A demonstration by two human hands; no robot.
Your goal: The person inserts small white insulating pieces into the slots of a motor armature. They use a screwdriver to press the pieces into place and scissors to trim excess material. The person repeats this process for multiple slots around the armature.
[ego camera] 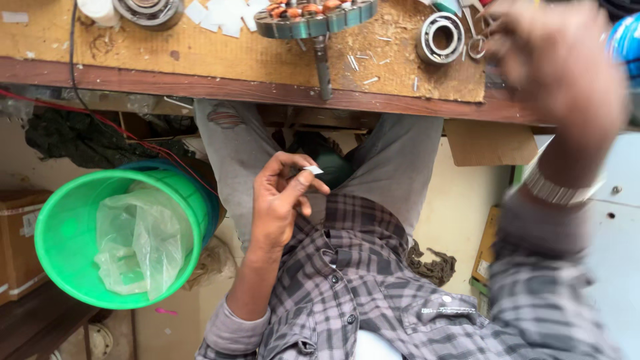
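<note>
My left hand (283, 193) is raised over my lap below the bench edge and pinches a small white paper slip (312, 170) between thumb and forefinger. My right hand (553, 63), blurred by motion and with a metal watch on the wrist, is up at the right end of the wooden workbench (220, 57), close to a pair of scissors (475, 37) and a steel bearing (441, 37). Whether it holds anything is lost in the blur. A motor stator with copper windings (313, 19) lies on the bench ahead of me.
Cut white paper pieces (220, 15) and a round metal part (148, 10) lie on the bench at the far left. A green bucket (60, 227) holding a clear plastic bag (140, 243) stands by my left knee. A cardboard box (17, 240) sits at far left.
</note>
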